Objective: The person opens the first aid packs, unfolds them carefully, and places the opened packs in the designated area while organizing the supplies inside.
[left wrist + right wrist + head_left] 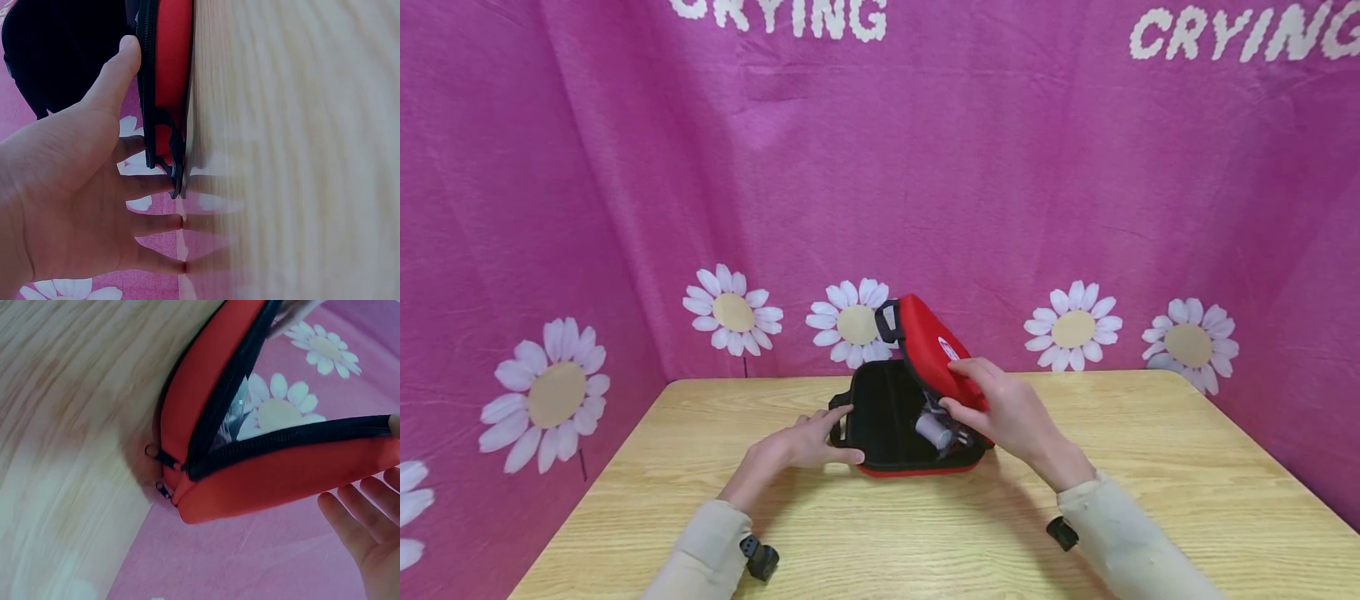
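Note:
A red zippered case (917,472) lies partly open on the table, its black-lined inside showing. My right hand (1011,408) grips the edge of the raised lid (928,337), with the thumb at the rim and the fingers on the red outer side. At the left end of the base, my left hand (812,440) rests with outstretched fingers beside the black handle loop (175,153); its thumb touches the zipper rim. Inside the right part of the case are a pale lilac cylinder (933,432) and clear plastic wrapping, partly hidden by the lid.
The case stands on a light wood table (910,542). Behind it hangs a pink cloth (925,167) with white daisies and lettering. Two zipper pulls (164,457) dangle at the case's hinge end. Both wrists wear small black cameras.

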`<state>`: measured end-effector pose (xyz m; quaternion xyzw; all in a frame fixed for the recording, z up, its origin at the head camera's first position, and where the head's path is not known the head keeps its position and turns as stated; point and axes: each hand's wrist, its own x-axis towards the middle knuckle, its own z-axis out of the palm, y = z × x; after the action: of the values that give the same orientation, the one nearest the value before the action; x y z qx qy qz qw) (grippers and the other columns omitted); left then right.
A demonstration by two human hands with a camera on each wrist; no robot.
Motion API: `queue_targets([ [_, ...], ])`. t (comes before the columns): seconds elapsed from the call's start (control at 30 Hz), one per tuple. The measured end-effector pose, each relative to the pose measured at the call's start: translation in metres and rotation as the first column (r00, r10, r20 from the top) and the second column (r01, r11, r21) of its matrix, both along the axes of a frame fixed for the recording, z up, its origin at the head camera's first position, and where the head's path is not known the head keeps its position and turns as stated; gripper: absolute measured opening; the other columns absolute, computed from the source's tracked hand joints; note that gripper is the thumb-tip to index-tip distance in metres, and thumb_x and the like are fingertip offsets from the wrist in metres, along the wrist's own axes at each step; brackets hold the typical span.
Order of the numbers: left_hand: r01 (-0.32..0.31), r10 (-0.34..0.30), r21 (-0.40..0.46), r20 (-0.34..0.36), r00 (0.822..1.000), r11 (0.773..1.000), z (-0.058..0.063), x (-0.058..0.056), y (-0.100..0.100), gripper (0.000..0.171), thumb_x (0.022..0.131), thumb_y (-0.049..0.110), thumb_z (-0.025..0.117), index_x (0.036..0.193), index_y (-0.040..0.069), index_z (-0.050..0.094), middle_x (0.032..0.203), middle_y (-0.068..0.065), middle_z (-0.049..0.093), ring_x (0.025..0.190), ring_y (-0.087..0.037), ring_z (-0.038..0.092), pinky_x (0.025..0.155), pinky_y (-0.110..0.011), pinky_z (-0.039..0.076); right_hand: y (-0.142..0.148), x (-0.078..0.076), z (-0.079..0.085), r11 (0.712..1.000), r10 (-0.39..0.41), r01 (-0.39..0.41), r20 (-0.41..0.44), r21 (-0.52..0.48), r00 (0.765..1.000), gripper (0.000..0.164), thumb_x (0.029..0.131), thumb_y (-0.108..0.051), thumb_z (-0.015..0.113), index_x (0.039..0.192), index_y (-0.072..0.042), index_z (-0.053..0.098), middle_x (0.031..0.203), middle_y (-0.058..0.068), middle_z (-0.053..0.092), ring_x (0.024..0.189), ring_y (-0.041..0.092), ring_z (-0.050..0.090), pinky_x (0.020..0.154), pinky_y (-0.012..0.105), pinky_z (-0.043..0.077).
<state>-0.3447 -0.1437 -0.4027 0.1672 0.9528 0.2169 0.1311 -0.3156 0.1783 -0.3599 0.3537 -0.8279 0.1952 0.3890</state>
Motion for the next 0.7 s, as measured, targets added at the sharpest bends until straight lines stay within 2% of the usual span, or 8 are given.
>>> queue_targets([
  [0.1, -0.003, 0.003, 0.003, 0.01, 1.0, 1.0, 0.0, 0.0, -0.001, 0.098, 0.08, 0.067, 0.068, 0.158, 0.028, 0.024, 0.16, -0.018, 0.028, 0.146, -0.047, 0.023, 0.112, -0.065, 0.031, 0.006, 0.0, 0.003, 1.0, 0.001, -0.001, 0.012, -0.026, 1.0, 0.053, 0.075, -0.024, 0.087, 0.119, -0.004, 0.064, 0.109, 0.011, 0.069, 0.089, 0.022, 0.069, 0.069, 0.033, 0.061],
  [0.27, -0.006, 0.006, 0.004, 0.023, 1.0, 1.0, 0.001, 0.0, -0.001, 0.098, 0.08, 0.068, 0.068, 0.159, 0.028, 0.023, 0.161, -0.017, 0.026, 0.147, -0.047, 0.02, 0.112, -0.066, 0.029, 0.016, 0.001, 0.008, 0.997, -0.003, 0.007, 0.056, -0.077, 0.998, 0.057, 0.077, -0.02, 0.085, 0.125, -0.005, 0.059, 0.113, 0.009, 0.068, 0.095, 0.022, 0.071, 0.065, 0.032, 0.061],
  [0.43, -0.005, 0.005, 0.002, 0.023, 1.0, 1.0, 0.002, 0.001, -0.001, 0.098, 0.08, 0.068, 0.067, 0.159, 0.028, 0.023, 0.161, -0.016, 0.026, 0.147, -0.046, 0.022, 0.111, -0.066, 0.03, 0.027, 0.001, 0.01, 0.994, -0.021, 0.028, 0.073, -0.104, 0.997, 0.07, 0.078, -0.019, 0.084, 0.139, -0.007, 0.051, 0.127, 0.013, 0.062, 0.092, 0.024, 0.073, 0.062, 0.036, 0.06],
  [0.57, -0.007, 0.007, -0.002, 0.018, 1.0, 1.0, 0.002, 0.001, -0.001, 0.097, 0.081, 0.067, 0.067, 0.158, 0.027, 0.024, 0.16, -0.015, 0.028, 0.146, -0.044, 0.024, 0.111, -0.065, 0.031, 0.035, 0.003, 0.01, 0.995, -0.033, 0.041, 0.086, -0.092, 0.996, 0.082, 0.079, -0.017, 0.082, 0.149, -0.012, 0.041, 0.14, 0.013, 0.053, 0.092, 0.023, 0.072, 0.059, 0.031, 0.06],
  [0.7, -0.001, 0.001, 0.004, 0.013, 1.0, 1.0, 0.001, 0.001, 0.0, 0.097, 0.081, 0.067, 0.067, 0.158, 0.027, 0.025, 0.159, -0.015, 0.03, 0.145, -0.043, 0.025, 0.111, -0.064, 0.032, 0.046, 0.005, 0.008, 0.991, -0.037, 0.049, 0.097, -0.124, 0.995, 0.086, 0.078, -0.011, 0.081, 0.152, -0.014, 0.038, 0.142, 0.012, 0.05, 0.094, 0.022, 0.069, 0.059, 0.03, 0.059],
])
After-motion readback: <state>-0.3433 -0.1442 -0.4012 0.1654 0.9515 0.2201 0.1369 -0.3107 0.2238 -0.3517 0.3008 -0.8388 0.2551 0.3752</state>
